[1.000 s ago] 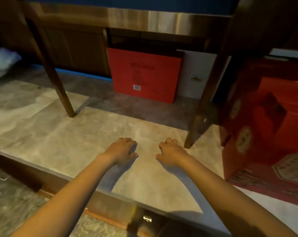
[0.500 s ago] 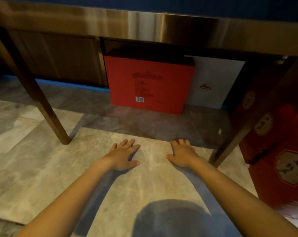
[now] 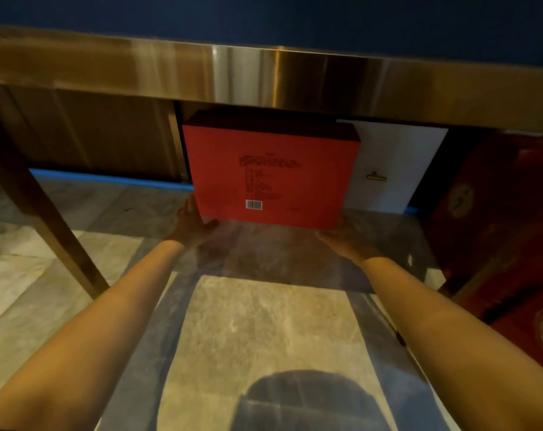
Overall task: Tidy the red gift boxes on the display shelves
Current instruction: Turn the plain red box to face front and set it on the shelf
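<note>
A flat red gift box [image 3: 273, 169] with a barcode stands on edge on the marble floor, under the gold-framed display table [image 3: 264, 79]. My left hand [image 3: 190, 225] is on its lower left corner, fingers up the side edge and thumb at the front. My right hand [image 3: 346, 241] clasps the lower right corner, its fingertips hidden in shadow. More dark red gift boxes [image 3: 497, 219] with pale emblems stand at the right.
A white box [image 3: 391, 169] with a small gold clasp leans behind the red box on its right. Slanted gold table legs stand at the left [image 3: 46, 225] and right [image 3: 481, 275]. A wooden panel wall [image 3: 92, 135] closes the back.
Both hands have left the floor tile and reached forward under the table to the red box's lower corners. The view has moved closer and lower.
</note>
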Available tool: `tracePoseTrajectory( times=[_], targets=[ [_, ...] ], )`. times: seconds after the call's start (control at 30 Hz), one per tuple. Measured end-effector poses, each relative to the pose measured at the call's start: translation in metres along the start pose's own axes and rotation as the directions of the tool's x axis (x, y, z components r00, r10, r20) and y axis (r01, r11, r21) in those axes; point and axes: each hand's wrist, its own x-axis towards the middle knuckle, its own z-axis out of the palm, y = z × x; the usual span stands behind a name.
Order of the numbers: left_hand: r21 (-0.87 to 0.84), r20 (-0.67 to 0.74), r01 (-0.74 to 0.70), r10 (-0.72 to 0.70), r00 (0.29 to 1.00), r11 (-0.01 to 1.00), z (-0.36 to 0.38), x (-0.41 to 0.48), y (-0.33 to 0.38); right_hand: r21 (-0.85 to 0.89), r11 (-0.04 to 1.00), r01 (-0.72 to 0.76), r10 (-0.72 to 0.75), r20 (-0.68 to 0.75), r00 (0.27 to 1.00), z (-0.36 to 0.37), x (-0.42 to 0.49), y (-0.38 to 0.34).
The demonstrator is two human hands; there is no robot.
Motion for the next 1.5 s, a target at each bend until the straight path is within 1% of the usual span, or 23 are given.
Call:
tracePoseTrajectory(
  times=[0.03,0.1,0.2,0.23,0.33,0.47,0.53,0.67,0.83,1.0,1.1,1.2,1.27,1.33,1.4,1.5],
  targets=[
    [-0.026,-0.016,0.046,-0.047,0.999,0.999,-0.001,0.006,0.002,0.039,0.999,0.014,-0.013,-0.042,0.999,-0.001,0.004,-0.002],
    [-0.095,-0.020,0.112,-0.114,0.993,0.989,0.001,0.017,0.000,0.077,0.997,0.005,-0.002,-0.037,0.999,-0.003,0.008,-0.009],
    [-0.293,-0.047,0.031,-0.047,0.998,0.956,0.004,0.034,0.006,0.139,0.990,-0.028,0.038,-0.065,0.997,-0.006,0.020,-0.013],
    [-0.349,-0.067,0.028,-0.055,0.996,0.937,0.003,0.037,0.010,0.172,0.984,-0.040,0.056,-0.090,0.994,-0.008,0.024,-0.015],
    [-0.586,-0.110,0.048,-0.137,0.984,0.809,0.006,0.052,0.012,0.248,0.963,-0.102,0.141,-0.146,0.979,-0.012,0.037,-0.020],
    [-0.693,-0.082,0.046,-0.142,0.986,0.719,0.009,0.061,0.015,0.357,0.925,-0.129,0.189,-0.140,0.972,-0.012,0.049,-0.020],
    [-0.742,-0.071,0.058,-0.164,0.984,0.668,0.011,0.066,0.015,0.382,0.917,-0.113,0.192,-0.173,0.966,-0.009,0.051,-0.021],
    [-0.781,-0.090,0.081,-0.240,0.967,0.619,0.015,0.070,0.019,0.452,0.885,-0.110,0.250,-0.262,0.932,-0.002,0.053,-0.028],
    [-0.815,-0.085,0.092,-0.276,0.957,0.571,0.018,0.070,0.012,0.341,0.922,-0.182,0.297,-0.323,0.898,0.001,0.058,-0.021],
    [-0.802,-0.170,0.041,-0.293,0.941,0.596,0.032,0.071,-0.008,0.230,0.962,-0.148,0.229,-0.376,0.898,0.002,0.046,-0.014],
    [-0.801,-0.203,0.012,-0.291,0.935,0.598,0.032,0.063,-0.008,0.147,0.983,-0.109,0.166,-0.458,0.874,0.005,0.034,-0.010],
    [-0.836,-0.177,0.022,-0.306,0.935,0.549,0.020,0.039,0.007,0.216,0.976,-0.034,0.140,-0.499,0.855,0.010,0.024,-0.009],
    [-0.848,-0.160,0.038,-0.323,0.933,0.529,0.015,0.024,0.012,0.269,0.963,-0.004,0.140,-0.486,0.863,0.013,0.016,-0.009],
    [-0.847,-0.151,0.036,-0.305,0.940,0.530,0.014,0.014,0.011,0.334,0.941,0.057,0.118,-0.480,0.869,0.017,0.010,-0.006],
    [-0.839,-0.147,0.047,-0.308,0.940,0.542,0.013,0.003,0.012,0.382,0.916,0.121,0.104,-0.518,0.849,0.024,0.013,0.007],
    [-0.804,-0.210,0.042,-0.349,0.913,0.593,0.010,-0.014,0.014,0.423,0.900,0.109,0.138,-0.511,0.848,0.031,0.003,0.011]
  ],
)
